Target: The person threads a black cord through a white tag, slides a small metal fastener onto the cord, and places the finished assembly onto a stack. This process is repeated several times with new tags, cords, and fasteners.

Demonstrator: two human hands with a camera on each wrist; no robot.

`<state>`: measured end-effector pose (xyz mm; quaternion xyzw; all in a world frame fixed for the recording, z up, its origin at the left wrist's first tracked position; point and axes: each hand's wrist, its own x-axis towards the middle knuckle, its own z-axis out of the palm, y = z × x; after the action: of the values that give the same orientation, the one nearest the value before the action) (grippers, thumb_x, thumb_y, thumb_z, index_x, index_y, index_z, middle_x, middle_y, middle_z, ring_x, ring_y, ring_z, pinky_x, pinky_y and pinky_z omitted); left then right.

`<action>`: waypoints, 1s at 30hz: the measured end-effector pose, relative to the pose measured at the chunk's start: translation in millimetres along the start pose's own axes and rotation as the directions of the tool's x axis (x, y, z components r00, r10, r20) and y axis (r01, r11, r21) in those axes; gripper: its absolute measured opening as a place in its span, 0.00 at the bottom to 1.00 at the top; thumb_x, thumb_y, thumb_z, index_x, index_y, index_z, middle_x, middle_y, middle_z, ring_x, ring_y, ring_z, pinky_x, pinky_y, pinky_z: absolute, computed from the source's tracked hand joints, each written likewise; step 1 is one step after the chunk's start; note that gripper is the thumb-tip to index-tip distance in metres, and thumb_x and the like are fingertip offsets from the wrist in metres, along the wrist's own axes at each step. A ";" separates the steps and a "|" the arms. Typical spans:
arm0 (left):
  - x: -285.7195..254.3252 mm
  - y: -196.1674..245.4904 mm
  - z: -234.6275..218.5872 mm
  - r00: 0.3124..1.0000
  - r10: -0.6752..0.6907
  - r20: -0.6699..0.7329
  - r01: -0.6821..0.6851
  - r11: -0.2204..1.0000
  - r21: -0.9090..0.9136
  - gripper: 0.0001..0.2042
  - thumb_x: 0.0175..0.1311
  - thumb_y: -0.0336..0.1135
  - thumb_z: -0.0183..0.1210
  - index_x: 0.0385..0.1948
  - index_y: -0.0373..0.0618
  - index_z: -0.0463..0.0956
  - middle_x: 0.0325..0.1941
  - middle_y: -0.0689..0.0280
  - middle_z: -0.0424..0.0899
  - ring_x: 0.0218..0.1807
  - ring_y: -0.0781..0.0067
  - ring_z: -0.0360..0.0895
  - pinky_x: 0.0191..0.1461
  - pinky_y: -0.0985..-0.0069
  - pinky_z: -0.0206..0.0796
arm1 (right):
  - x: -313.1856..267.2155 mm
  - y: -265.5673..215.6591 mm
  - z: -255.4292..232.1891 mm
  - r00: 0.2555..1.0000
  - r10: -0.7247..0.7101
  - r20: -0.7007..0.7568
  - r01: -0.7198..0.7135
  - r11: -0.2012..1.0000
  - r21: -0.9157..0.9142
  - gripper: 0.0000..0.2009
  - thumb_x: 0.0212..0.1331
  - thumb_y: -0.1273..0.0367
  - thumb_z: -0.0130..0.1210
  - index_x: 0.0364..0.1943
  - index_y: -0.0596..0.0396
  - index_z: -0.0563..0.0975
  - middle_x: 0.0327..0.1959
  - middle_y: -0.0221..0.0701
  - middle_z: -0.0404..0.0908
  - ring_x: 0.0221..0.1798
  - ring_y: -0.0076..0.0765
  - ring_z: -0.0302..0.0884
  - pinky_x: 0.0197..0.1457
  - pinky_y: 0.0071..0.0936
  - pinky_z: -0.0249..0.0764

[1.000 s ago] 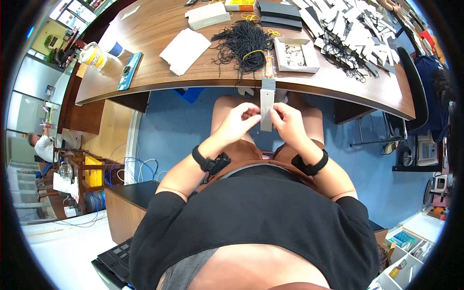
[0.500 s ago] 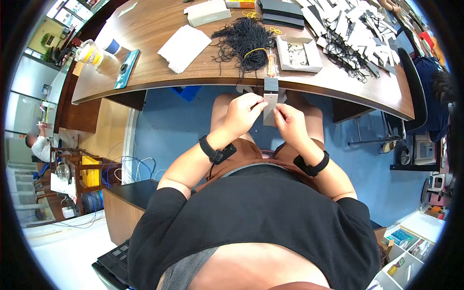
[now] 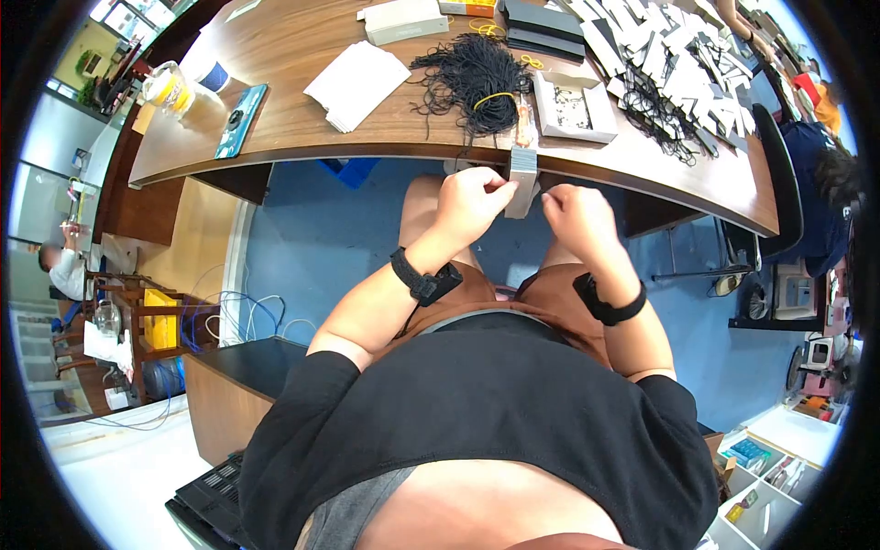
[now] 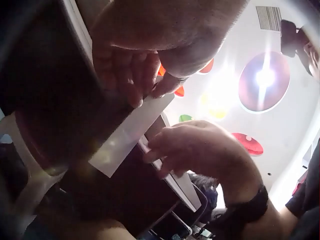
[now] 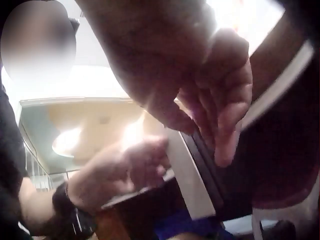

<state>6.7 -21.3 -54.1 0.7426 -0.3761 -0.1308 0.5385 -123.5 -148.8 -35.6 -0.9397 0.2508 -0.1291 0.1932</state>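
My left hand (image 3: 470, 207) pinches a long pale grey card strip (image 3: 520, 200) near its upper end, just off the desk's front edge. In the left wrist view, thumb and fingertips close over one end of the strip (image 4: 131, 135), while its other end sticks out free. Apart from it on the right is my right hand (image 3: 581, 220), its fingers loosely bent with nothing visible in them. A grey layered stack (image 3: 524, 158) shows at the desk edge, directly above the strip. Beyond it lies a bundle of black cords (image 3: 477, 82) tied with a yellow band.
On the wooden desk (image 3: 284, 101) are a white paper stack (image 3: 357, 87), an open white box (image 3: 573, 105) with small pieces, and a teal phone-like object (image 3: 241, 121). Many white and black strips (image 3: 678, 64) are heaped at right. A jar (image 3: 174, 92) stands far left.
My right hand has left the strip and moved to the right. My left hand stays on the strip, slightly further right in view. The strip's face now appears foreshortened.
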 end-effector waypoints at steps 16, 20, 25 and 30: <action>-2.1 -5.6 -15.3 0.991 0.128 -0.032 -0.123 0.983 0.139 0.11 0.52 0.37 0.61 0.20 0.38 0.78 0.20 0.57 0.79 0.21 0.65 0.76 0.27 0.72 0.67 | 103.8 -40.0 -5.5 0.923 -0.367 -0.119 0.334 0.914 -0.231 0.05 0.51 0.71 0.56 0.32 0.53 0.78 0.31 0.32 0.75 0.34 0.43 0.76 0.37 0.35 0.71; -3.9 -0.4 -31.2 0.983 0.181 -0.043 -0.173 0.974 0.147 0.10 0.54 0.35 0.60 0.21 0.37 0.77 0.20 0.57 0.78 0.21 0.67 0.75 0.26 0.74 0.65 | 101.2 -40.2 -17.8 0.953 -0.293 -0.073 0.284 0.952 -0.110 0.04 0.51 0.69 0.57 0.28 0.53 0.80 0.28 0.33 0.76 0.32 0.42 0.77 0.36 0.33 0.71; -2.8 -4.6 -39.6 0.994 0.111 0.018 -0.111 0.994 -0.014 0.10 0.59 0.34 0.57 0.23 0.36 0.78 0.21 0.62 0.80 0.22 0.76 0.74 0.27 0.79 0.65 | 96.2 -42.3 -36.2 0.936 -0.284 -0.209 0.295 0.955 0.022 0.06 0.52 0.68 0.56 0.27 0.54 0.80 0.29 0.34 0.76 0.34 0.43 0.77 0.38 0.36 0.72; -4.2 13.9 -44.3 0.943 -0.098 0.317 0.255 0.825 -0.504 0.12 0.64 0.36 0.52 0.30 0.35 0.78 0.26 0.63 0.81 0.24 0.79 0.74 0.28 0.83 0.66 | 73.4 -49.0 -44.8 0.917 -0.294 -0.269 0.316 0.948 0.039 0.04 0.51 0.68 0.57 0.26 0.53 0.79 0.29 0.34 0.76 0.33 0.43 0.77 0.37 0.35 0.72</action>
<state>24.5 10.8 -25.4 0.5676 -0.3248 -0.3833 0.6522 -56.3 -161.3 36.0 -0.9334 0.1190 -0.2899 0.1745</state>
